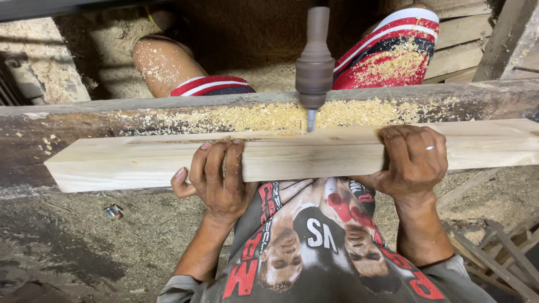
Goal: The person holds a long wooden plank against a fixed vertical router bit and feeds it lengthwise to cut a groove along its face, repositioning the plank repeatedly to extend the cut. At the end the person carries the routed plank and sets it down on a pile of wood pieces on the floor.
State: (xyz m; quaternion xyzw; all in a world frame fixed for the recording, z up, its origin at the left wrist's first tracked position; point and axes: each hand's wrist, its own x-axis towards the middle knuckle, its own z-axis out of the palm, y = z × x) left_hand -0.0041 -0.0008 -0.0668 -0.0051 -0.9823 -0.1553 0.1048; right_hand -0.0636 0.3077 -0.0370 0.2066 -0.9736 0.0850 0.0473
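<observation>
A long, dark, worn desk (84,120) runs across the whole frame, its top strewn with pale sawdust (252,116) through the middle. Lying along its near edge is a long squared beam of light wood (112,163), reaching from the left of the frame out past the right edge. Beyond the desk, in the upper part of the frame, another person's bare knee (160,64) and red, white and dark striped shorts (393,50) show, dusted with shavings.

A brown drill chuck (314,70) hangs down from the top centre, and its metal bit (310,119) meets the beam's top face near the far edge.

My left hand (216,179) grips the beam just left of centre, fingers curled up over its near face. My right hand (412,160) clamps the beam to the right of the bit, fingers wrapped over the top, with a thin ring (430,148) on one finger.

A small shiny scrap (113,211) lies on the dusty floor (67,247) at lower left.
</observation>
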